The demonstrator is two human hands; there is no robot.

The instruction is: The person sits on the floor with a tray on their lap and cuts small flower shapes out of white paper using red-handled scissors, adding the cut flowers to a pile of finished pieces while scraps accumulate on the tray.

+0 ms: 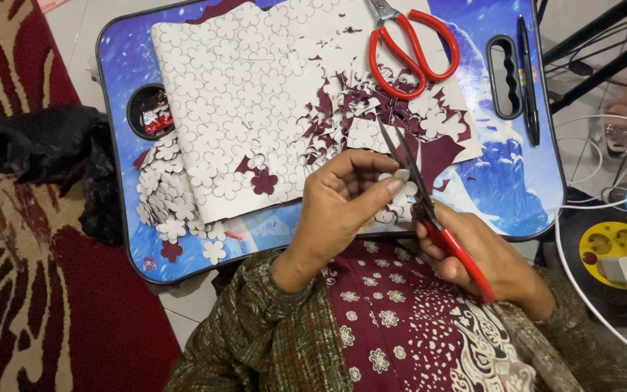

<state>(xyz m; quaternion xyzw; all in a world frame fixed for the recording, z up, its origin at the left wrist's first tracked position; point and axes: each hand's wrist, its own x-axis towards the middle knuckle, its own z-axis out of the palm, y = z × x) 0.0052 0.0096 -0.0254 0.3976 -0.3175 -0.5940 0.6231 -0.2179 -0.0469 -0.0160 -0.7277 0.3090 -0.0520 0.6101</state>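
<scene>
My left hand (342, 207) pinches a small white flower-shaped paper cutout (403, 183) between thumb and fingers. My right hand (484, 258) grips red-handled scissors (429, 218), their blades pointing up and away and closing on the cutout's edge. Both hands hover over the near edge of a blue lap tray (506, 181). On the tray lies a white sheet (241, 94) printed with flower outlines, maroon on its other side, with many flowers cut from its right part.
A second pair of red scissors (411, 51) lies at the tray's top. A black pen (527, 80) rests by the handle slot on the right. Cut flowers (165, 196) are heaped at the tray's left. Black bag (45, 149) left; yellow power socket (615, 250) and cables right.
</scene>
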